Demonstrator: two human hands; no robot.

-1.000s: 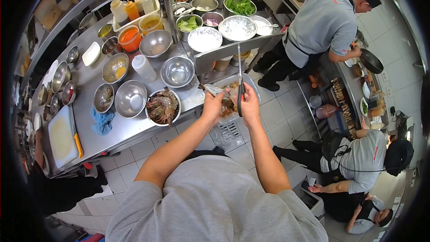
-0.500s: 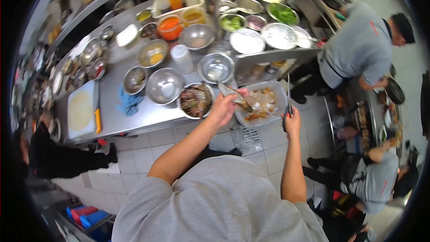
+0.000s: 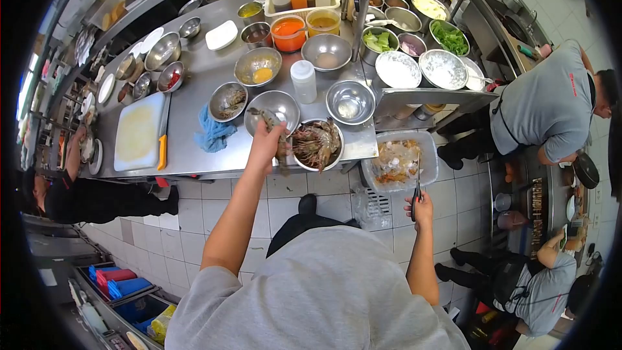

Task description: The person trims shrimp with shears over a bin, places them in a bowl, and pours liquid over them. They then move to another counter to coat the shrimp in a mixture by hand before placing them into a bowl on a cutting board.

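Note:
My left hand is closed on a grey shrimp, just left of a bowl of whole shrimp and over the near edge of an empty steel bowl. My right hand grips black-handled scissors, their blades pointing away over the near right part of a clear plastic tub. Shrimp scraps and whitish pieces lie in the tub. A smaller steel bowl farther left holds a few shrimp.
A cutting board with an orange-handled knife and a blue cloth lie to the left. Bowls, a white bottle and a sauce rack stand beyond. Two co-workers are at the right, another at the left.
My left hand has moved left with the shrimp, from beside the tub to the steel bowls. My right hand still holds the scissors, now lower relative to the tub. The camera view has shifted.

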